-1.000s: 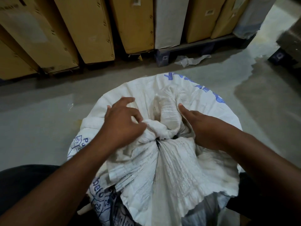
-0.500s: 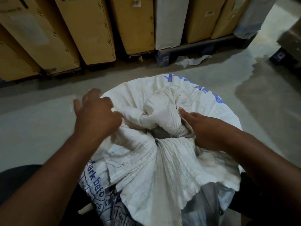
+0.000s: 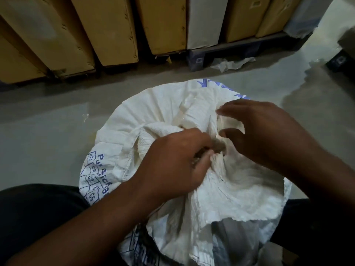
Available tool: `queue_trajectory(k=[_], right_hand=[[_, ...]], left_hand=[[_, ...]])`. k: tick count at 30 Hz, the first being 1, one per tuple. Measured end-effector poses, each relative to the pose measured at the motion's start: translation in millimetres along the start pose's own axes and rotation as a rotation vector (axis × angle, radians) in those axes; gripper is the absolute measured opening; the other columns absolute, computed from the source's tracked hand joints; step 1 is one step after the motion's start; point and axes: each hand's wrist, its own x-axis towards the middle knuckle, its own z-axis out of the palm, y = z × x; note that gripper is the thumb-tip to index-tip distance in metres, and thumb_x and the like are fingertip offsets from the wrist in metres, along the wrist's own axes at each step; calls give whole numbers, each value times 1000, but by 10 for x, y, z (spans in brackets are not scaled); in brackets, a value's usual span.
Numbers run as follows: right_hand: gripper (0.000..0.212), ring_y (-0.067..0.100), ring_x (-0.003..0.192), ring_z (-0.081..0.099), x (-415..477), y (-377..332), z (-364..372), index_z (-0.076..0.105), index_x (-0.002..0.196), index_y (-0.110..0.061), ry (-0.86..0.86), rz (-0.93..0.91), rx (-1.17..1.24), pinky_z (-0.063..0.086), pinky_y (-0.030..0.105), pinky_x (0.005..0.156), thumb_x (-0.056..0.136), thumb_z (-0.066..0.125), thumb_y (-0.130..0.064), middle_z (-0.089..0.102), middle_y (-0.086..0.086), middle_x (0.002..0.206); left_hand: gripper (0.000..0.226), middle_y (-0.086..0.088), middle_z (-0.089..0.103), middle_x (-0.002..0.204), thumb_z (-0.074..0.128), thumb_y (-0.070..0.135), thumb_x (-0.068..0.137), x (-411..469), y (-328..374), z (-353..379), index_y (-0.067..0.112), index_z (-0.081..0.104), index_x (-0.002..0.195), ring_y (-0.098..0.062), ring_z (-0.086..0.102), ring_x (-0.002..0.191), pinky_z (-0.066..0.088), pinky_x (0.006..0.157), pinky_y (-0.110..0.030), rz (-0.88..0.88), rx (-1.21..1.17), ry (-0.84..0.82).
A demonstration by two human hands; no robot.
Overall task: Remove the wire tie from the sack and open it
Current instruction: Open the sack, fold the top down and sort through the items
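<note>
White woven sack [image 3: 134,116], printed in blue, is seen standing on a grey floor [image 3: 48,135] between dark-trousered knees [image 3: 38,217], its gathered neck turned up toward the camera. The bunched fabric at the neck is clenched in the left hand [image 3: 172,162], whose fingers are curled tight into the folds at the sack's centre. The right hand [image 3: 265,137] is held just beside it, on the far side of the gather, with fingers [image 3: 222,112] and thumb arched over a loose fold. Whether that fold is actually grasped cannot be told, as the hand is blurred. A ragged flap of the sack's mouth is draped toward the viewer. Beyond, brown cardboard boxes [image 3: 107,29] and one white box [image 3: 205,20] are lined up on a dark pallet [image 3: 240,47], with a crumpled white scrap [image 3: 232,63] lying on the floor just in front. A darker patch [image 3: 317,89] is spread over the floor at right.
</note>
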Motion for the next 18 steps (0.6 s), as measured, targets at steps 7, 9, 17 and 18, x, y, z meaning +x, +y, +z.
queue_trajectory(k=[7, 9, 17, 18], right_hand=[[28, 17, 92, 70, -31, -171, 310, 76, 109, -20, -115, -90, 324, 55, 41, 83, 86, 71, -6, 74, -4, 97], [35, 16, 101, 69, -10, -114, 380, 73, 119, -21, -157, -36, 322, 55, 42, 89, 86, 74, -11, 73, -4, 107], [85, 16, 137, 49, -6, -11, 522, 41, 153, -33, -421, 0, 82, 45, 37, 108, 79, 83, -40, 48, -10, 153], [92, 16, 143, 43, -10, 2, 535, 34, 156, -35, -486, -5, 55, 42, 36, 111, 79, 83, -40, 40, -10, 160]], left_hand=[[40, 14, 63, 116, 68, 36, 83, 4, -404, 173, 32, 62, 123, -11, 58, 109, 50, 81, -30, -191, 160, -106], [64, 12, 56, 140, 76, 44, 81, -17, -500, 214, 32, 55, 140, -10, 49, 129, 50, 99, -31, -211, 209, -131], [114, 6, 13, 173, 69, 80, 71, -41, -682, 268, 33, 21, 163, -15, 15, 158, 14, 126, -37, -284, 323, -373], [113, 6, 9, 174, 64, 82, 73, -50, -688, 273, 33, 17, 163, -15, 10, 159, 9, 126, -38, -287, 341, -403]])
